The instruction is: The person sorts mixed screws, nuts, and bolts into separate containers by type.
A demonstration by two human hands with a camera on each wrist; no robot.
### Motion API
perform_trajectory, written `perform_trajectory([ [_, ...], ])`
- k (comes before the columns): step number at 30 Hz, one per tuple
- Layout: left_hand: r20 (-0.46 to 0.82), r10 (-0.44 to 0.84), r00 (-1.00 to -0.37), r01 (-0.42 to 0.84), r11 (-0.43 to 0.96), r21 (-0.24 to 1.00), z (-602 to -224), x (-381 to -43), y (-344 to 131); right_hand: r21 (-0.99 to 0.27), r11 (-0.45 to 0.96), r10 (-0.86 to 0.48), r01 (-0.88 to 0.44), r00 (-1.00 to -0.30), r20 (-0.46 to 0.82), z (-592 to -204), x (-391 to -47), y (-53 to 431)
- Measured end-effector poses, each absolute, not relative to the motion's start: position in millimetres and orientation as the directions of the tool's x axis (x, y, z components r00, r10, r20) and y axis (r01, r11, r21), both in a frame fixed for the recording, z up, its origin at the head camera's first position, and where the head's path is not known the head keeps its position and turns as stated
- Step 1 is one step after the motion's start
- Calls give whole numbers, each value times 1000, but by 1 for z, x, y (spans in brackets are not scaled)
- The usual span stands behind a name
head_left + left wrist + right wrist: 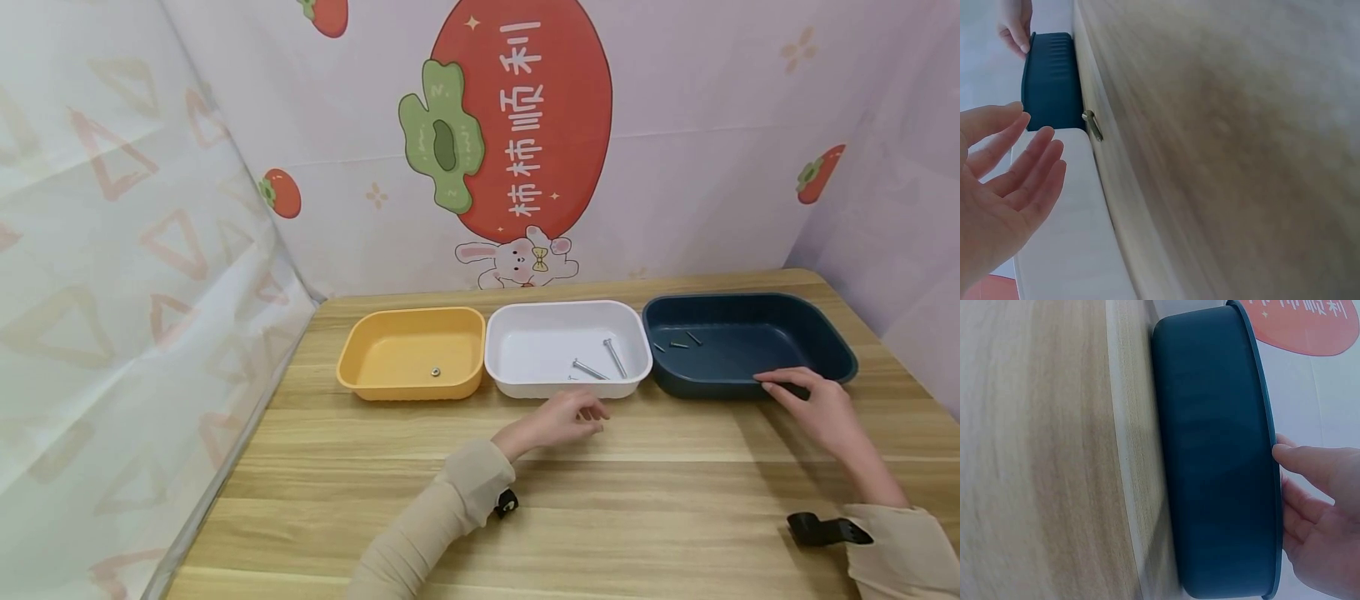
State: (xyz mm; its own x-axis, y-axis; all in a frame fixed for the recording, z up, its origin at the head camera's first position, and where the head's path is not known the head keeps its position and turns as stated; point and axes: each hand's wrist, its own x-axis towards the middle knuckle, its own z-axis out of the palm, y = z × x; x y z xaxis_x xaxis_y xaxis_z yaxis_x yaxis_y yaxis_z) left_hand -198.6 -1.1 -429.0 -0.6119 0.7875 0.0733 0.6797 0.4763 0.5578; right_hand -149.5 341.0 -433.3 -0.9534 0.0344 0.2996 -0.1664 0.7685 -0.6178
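My right hand (821, 412) is at the front rim of the dark blue tray (750, 389). In the right wrist view its thumb (1288, 453) lies on the rim, with the other fingers behind the wall, pinching it. My left hand (562, 417) hovers just in front of the white tray (517, 387), fingers loosely bent and holding nothing. Two long bolts, one of them a bolt (615, 358) on the right, lie in the white tray. Several small screws (679, 345) are in the blue tray. In the left wrist view a bolt (1092, 125) shows beside where the two trays meet.
To the left stands a yellow tray (352, 367) with a nut (436, 372) inside. All three trays line up along the back of the wooden table (337, 483). A printed cloth (360, 233) hangs behind them, and another covers the left side.
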Motion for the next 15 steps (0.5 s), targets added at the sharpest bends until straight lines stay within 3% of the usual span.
perform_trajectory([
  [10,-27,789,-614,650,525,549,-434,-199,0,-591,788,42,-170,-944,328,-480,-173,375],
  [15,-57,776,-628,624,546,558,-435,-199,1,-629,749,-2,-208,-950,312,-455,-161,359],
])
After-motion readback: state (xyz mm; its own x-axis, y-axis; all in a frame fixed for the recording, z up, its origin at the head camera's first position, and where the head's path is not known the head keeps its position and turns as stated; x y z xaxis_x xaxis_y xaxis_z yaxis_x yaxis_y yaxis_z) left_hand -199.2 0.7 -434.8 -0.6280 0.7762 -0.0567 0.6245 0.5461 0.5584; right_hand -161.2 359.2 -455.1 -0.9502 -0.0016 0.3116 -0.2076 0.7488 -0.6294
